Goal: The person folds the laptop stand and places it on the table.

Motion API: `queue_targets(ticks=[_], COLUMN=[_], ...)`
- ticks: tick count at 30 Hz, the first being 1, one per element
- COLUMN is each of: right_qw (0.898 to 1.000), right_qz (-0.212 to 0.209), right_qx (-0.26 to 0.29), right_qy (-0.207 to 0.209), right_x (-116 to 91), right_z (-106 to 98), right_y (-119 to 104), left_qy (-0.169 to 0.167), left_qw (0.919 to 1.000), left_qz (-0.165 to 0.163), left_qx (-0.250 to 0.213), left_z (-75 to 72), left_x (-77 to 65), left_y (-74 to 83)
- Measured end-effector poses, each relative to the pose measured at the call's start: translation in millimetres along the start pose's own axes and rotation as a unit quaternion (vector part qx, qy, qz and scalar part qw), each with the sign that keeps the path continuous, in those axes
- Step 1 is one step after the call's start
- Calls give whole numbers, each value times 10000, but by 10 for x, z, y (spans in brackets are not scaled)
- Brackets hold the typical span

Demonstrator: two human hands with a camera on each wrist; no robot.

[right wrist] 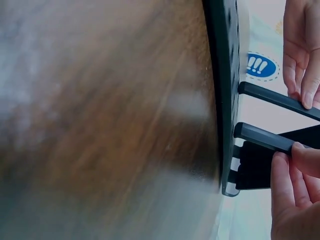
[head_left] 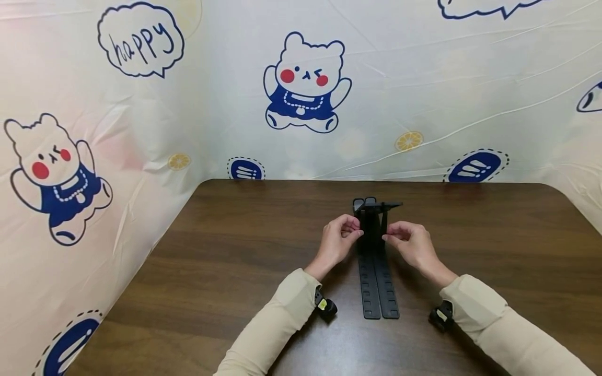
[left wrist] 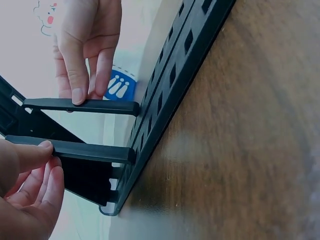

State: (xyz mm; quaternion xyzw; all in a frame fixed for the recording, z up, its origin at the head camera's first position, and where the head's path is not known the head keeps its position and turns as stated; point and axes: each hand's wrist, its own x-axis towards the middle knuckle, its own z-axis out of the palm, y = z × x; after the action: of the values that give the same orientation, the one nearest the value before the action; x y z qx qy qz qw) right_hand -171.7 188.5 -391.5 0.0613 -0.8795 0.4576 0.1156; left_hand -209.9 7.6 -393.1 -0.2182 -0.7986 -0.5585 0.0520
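A black folding stand (head_left: 388, 295), apparently a laptop stand, stands on the table with its two slotted base strips flat and its upper panel (left wrist: 82, 177) raised at a slant from their far end. My left hand (head_left: 336, 241) pinches the left support leg (left wrist: 97, 151) between thumb and fingertips. On the other side my right hand (head_left: 414, 244) pinches the right support leg (right wrist: 262, 137) the same way. In the left wrist view both legs reach from the panel to the slotted strips. Whether their ends sit in slots cannot be told.
The stand rests on a brown wood-grain table (head_left: 226, 261). Behind and to the left hangs a pale curtain (head_left: 226, 104) with cartoon bears. Dark wrist cameras (head_left: 327, 308) are strapped over both beige sleeves (head_left: 277, 324).
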Motion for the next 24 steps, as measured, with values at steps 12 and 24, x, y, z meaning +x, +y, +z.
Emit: queue_targets(ticks=[12,24], right_qw=[9994,9989], right_qz=[-85,-5], right_qx=[43,357], right_qy=[325,294], right_x=[54,120], right_z=[28,31], right_y=[-11,5], left_qy=[233,387], left_qw=[9996,9988], left_qz=[112,247], left_qx=[108,183], left_z=[29,40], left_x=[70,148], left_y=[-3,-37])
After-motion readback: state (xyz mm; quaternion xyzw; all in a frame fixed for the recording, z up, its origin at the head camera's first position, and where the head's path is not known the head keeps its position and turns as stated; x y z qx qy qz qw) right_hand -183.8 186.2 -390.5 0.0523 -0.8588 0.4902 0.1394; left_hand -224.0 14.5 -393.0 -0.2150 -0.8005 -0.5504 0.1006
